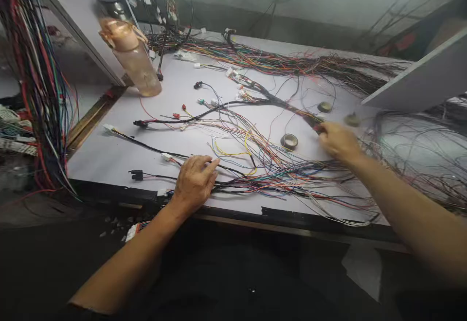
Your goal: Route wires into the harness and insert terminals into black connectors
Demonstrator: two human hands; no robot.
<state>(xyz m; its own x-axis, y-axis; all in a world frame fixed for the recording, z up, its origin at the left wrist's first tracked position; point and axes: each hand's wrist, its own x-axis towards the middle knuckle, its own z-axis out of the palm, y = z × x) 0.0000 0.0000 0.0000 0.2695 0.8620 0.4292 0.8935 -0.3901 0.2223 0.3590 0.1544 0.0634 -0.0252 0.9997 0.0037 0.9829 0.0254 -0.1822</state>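
My left hand [195,181] lies palm down over a lower wire bundle [233,184] near the front edge, fingers loosely bent and apart. Thin black-sleeved branches pass under or beside it; contact under the palm is hidden. These branches end at the left in a black connector [136,175] and white connectors [166,156]. My right hand [337,141], slightly blurred, is closed round the thick black-wrapped trunk of a wire harness [284,104]. From that trunk, branches fan left to a black plug [140,123], red connectors [176,115] and white connectors [242,95].
Tape rolls [289,141] lie near my right hand. A water bottle [133,53] stands at the back left. More wires [262,58] stretch along the back edge, and a wire bunch [40,82] hangs at the left. A white panel [419,73] juts in from the right.
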